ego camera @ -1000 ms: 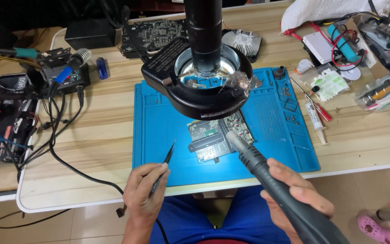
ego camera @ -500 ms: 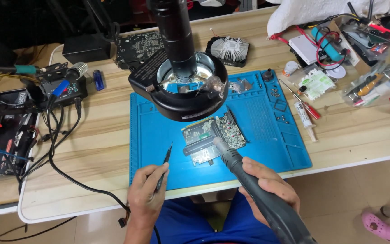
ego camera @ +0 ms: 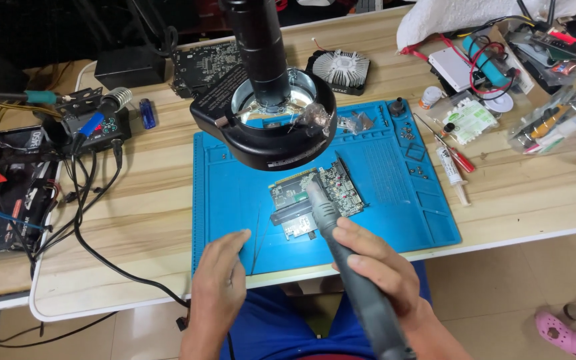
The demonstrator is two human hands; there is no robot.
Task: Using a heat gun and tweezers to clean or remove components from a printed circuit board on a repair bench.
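Fingers of my right hand wrap the grey hot-air handle, nozzle over the circuit board on the blue mat. My left hand, beside the board, pinches black tweezers.
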